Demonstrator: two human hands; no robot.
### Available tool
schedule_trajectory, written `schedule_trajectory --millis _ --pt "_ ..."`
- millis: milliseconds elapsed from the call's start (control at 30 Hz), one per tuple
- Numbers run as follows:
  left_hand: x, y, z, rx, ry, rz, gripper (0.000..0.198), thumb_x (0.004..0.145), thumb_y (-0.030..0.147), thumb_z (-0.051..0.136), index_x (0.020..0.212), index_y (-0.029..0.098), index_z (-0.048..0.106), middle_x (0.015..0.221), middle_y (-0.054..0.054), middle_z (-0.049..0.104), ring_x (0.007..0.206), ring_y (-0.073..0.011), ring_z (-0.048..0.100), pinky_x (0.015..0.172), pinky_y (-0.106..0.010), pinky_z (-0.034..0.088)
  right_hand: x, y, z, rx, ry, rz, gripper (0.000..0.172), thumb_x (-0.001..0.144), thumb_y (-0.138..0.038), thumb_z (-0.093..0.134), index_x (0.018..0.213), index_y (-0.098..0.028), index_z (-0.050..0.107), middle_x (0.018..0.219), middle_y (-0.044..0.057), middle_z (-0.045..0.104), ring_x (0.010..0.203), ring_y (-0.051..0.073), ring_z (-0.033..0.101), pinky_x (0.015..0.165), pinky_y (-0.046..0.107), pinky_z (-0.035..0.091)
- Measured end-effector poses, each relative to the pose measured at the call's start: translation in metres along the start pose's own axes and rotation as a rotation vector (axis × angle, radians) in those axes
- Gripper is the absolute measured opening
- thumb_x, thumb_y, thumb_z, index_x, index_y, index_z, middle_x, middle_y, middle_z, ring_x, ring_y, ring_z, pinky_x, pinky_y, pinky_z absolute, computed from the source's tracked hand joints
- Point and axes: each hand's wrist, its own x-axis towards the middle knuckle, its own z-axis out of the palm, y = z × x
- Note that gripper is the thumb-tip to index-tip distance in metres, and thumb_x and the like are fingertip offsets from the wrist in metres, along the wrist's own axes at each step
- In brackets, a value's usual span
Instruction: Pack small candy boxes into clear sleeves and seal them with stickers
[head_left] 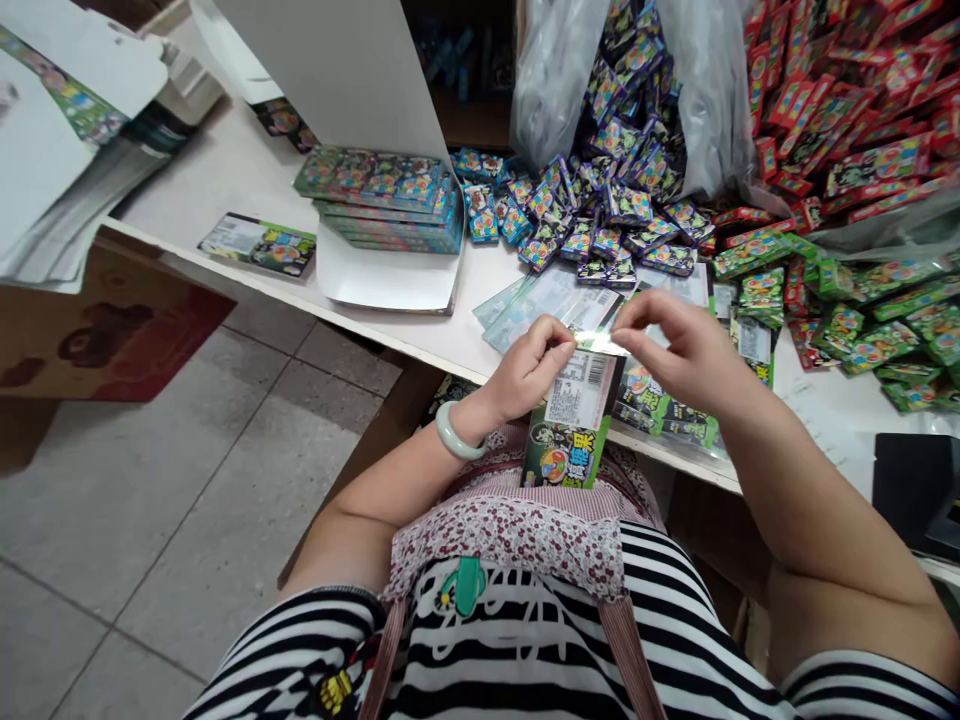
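A flat printed candy packet (564, 440), with a white barcode panel above colourful lettering, hangs at the table's front edge. Its shiny upper edge stretches between my hands. My left hand (531, 368), a pale bangle on its wrist, pinches that edge on the left with thumb and index finger. On the right, thumb and fingers of my right hand (679, 345) are pinched at the shiny end. Beneath and behind my hands lie several similar flat packets (536, 300) and clear film. What is inside the held packet, if anything, I cannot make out.
Small purple candy boxes (630, 205) spill from a plastic bag (559, 80). Red boxes (862, 130) and green boxes (892, 330) are heaped at right. Stacked blue-green boxes (390, 195) sit in an open white carton (360, 285). A printed packet (259, 243) lies left, above a brown carton (105, 330).
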Motion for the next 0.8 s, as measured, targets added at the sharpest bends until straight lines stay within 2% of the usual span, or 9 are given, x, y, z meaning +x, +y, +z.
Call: schedule_trajectory --millis 67,200,500,800 --pt "0.0 0.002 0.0 -0.023 -0.005 0.003 0.015 0.102 0.035 0.049 0.093 0.022 0.051 0.089 -0.002 0.059 0.083 -0.0159 0.057 0.077 -0.033 0.048 0.004 -0.001 -0.001 0.06 -0.17 0.104 0.017 0.09 -0.036 0.061 0.081 -0.022 0.056 0.077 0.001 0.06 0.074 0.017 0.055 0.073 0.034 0.046" --pt "0.001 0.005 0.001 -0.059 -0.01 -0.002 0.016 0.102 0.036 0.048 0.094 0.023 0.052 0.088 -0.002 0.058 0.083 -0.0168 0.057 0.076 -0.035 0.048 0.012 0.0 0.002 0.101 -0.261 0.211 0.018 0.087 -0.034 0.064 0.078 -0.021 0.056 0.076 0.0 0.06 0.074 0.015 0.053 0.071 0.032 0.044" --pt "0.002 0.008 -0.001 -0.089 -0.013 -0.009 0.024 0.102 0.045 0.048 0.093 0.022 0.051 0.087 -0.002 0.057 0.081 -0.016 0.055 0.076 -0.034 0.047 0.022 0.004 0.009 0.125 -0.293 0.323 0.018 0.086 -0.029 0.067 0.077 -0.02 0.054 0.067 -0.004 0.05 0.062 0.011 0.042 0.06 0.028 0.035" --pt "0.002 0.005 -0.001 -0.065 -0.004 0.013 0.023 0.1 0.045 0.053 0.094 0.022 0.052 0.088 -0.001 0.059 0.083 -0.0148 0.057 0.077 -0.032 0.048 0.023 0.003 0.008 0.138 -0.299 0.338 0.018 0.086 -0.03 0.068 0.078 -0.02 0.056 0.066 -0.004 0.05 0.063 0.011 0.043 0.06 0.028 0.034"
